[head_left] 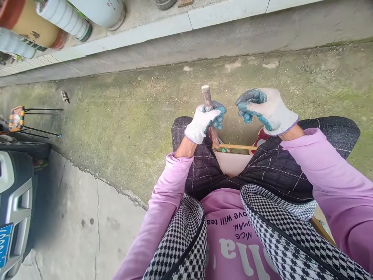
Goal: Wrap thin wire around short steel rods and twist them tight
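Both hands wear white gloves with blue-grey coated palms and fingers. My left hand (206, 121) is wrapped round a short brown wooden stick (206, 95), held nearly upright over my lap. The stick's pale cut end points away from me, and thin wire or string (208, 109) seems to circle it just above the fingers. To the right, apart from the stick, my right hand (264, 107) has its fingers curled closed. Anything inside those fingers is hidden or too thin to make out. Below the hands, a thin yellowish rod (236, 147) lies across between my knees.
I sit with my knees apart on mossy concrete ground (131, 116). A tiled ledge (163, 29) with pots (49, 27) and a white container (101, 11) runs along the far side. A small chair (17, 118) and a parked car (14, 206) stand at the left.
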`<action>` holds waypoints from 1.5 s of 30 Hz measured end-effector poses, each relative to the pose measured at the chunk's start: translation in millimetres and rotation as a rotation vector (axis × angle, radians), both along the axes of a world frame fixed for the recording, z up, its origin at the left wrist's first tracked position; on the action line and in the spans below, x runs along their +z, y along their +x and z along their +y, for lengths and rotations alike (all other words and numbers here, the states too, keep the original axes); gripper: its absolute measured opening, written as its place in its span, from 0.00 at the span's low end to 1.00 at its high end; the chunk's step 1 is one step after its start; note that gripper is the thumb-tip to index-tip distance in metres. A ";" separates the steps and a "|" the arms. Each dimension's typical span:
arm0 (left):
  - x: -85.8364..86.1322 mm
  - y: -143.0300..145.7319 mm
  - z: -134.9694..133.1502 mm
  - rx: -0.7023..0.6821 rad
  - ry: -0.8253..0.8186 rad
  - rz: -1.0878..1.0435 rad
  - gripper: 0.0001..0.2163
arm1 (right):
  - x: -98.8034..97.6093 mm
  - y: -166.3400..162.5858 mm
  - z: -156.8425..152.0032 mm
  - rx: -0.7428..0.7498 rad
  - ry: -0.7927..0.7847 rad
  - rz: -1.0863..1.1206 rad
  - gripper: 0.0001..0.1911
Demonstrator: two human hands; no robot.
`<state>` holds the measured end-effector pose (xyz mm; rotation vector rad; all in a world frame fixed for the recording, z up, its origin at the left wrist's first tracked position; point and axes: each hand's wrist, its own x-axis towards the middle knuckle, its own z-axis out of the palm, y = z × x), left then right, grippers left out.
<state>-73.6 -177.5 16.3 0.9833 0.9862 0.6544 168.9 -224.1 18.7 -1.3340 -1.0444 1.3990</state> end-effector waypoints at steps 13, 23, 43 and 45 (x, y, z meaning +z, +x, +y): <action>6.0 6.3 0.5 0.056 -0.148 0.042 0.13 | 5.8 4.2 2.8 0.227 0.080 -0.721 0.03; 10.4 5.5 10.2 0.101 -0.228 -0.144 0.25 | -12.7 41.1 27.5 0.105 0.069 -0.854 0.08; -14.3 8.0 35.1 0.023 0.117 0.183 0.20 | 4.1 24.1 22.1 0.171 0.099 -1.052 0.21; -22.4 18.4 37.6 -0.096 0.184 0.382 0.19 | 9.8 19.4 20.9 0.080 0.198 -1.177 0.27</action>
